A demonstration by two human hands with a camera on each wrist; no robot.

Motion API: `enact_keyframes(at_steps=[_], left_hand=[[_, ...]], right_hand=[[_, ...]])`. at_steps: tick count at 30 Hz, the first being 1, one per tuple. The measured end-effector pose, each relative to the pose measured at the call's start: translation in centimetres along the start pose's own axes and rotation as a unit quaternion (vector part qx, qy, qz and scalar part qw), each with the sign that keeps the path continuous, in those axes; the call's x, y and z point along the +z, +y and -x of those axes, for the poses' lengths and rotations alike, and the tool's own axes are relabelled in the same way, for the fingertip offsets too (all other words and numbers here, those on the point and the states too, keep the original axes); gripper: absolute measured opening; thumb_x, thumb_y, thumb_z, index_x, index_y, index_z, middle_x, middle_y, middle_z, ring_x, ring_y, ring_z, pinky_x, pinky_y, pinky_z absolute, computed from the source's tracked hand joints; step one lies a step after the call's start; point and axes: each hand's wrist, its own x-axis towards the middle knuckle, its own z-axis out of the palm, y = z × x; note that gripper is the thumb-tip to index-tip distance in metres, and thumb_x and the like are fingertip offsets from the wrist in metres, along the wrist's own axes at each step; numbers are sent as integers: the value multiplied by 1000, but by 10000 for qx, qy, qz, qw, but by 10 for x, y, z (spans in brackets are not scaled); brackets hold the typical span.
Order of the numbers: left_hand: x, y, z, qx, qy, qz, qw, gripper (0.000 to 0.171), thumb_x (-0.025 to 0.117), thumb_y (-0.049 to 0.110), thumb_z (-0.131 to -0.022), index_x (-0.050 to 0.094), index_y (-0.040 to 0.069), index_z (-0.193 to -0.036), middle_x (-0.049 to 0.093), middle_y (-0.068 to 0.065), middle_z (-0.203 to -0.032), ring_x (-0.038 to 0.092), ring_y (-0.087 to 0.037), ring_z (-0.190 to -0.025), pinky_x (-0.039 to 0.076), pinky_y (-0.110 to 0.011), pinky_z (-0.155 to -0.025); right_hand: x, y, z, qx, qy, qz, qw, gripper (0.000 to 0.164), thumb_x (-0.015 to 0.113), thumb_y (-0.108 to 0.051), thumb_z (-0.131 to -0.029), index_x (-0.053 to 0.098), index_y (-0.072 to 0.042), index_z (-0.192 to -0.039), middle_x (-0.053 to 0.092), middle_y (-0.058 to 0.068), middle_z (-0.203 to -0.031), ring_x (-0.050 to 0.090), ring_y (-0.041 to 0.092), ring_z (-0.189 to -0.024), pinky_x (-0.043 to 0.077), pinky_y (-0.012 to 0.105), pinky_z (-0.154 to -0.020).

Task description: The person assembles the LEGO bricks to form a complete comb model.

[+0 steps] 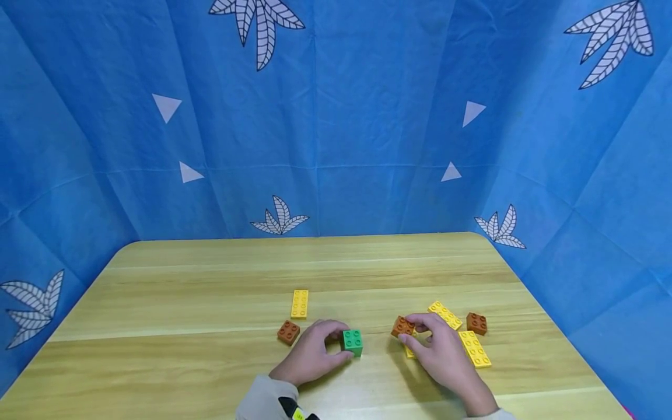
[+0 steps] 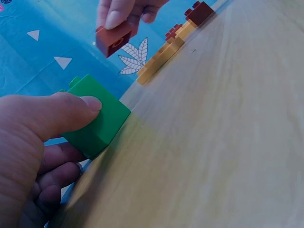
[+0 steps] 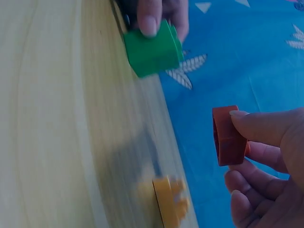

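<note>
My left hand (image 1: pixel 317 354) pinches a green two-by-two toy brick (image 1: pixel 352 342) between thumb and fingers, its studs facing up. In the left wrist view the green brick (image 2: pixel 97 118) stands at the tabletop, with the thumb flat on its side. To the right, my right hand (image 1: pixel 440 349) pinches a brown brick (image 1: pixel 402 326) at its edges. The right wrist view has this brown brick (image 3: pixel 230 136) held above the table, its hollow underside turned toward the tabletop. Below it lies a yellow brick (image 1: pixel 410 352), partly hidden by the brown brick and the fingers.
Beyond my left hand lie a yellow brick (image 1: pixel 300 304) and a brown brick (image 1: pixel 289 332). Around my right hand are two yellow bricks, one farther back (image 1: pixel 445 315) and one nearer (image 1: pixel 475 349), plus a brown brick (image 1: pixel 476 323). Blue cloth (image 1: pixel 367 116) hangs behind the wooden table (image 1: pixel 210 291).
</note>
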Motion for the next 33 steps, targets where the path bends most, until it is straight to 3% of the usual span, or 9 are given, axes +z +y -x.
enact_keyframes(at_steps=[15,33], left_hand=[[1,-1,-1,145,74,41,9999,37,76,32,-77,64,23,-111,61,14,-106,53,-5,-96,48,-27,-88],[2,-1,1,139,88,-32,9999,39,76,34,-77,64,22,-113,62,12,-108,54,-6,-98,48,-29,-88]], right_hand=[[33,-23,-4,-1096,-509,-365,9920,31,76,-15,-78,65,-14,-106,60,-8,-98,59,8,-89,52,28,-76],[42,-31,-8,-1339,-821,-497,9863,30,72,-14,-81,64,-10,-110,60,-4,-103,60,12,-94,53,29,-80]])
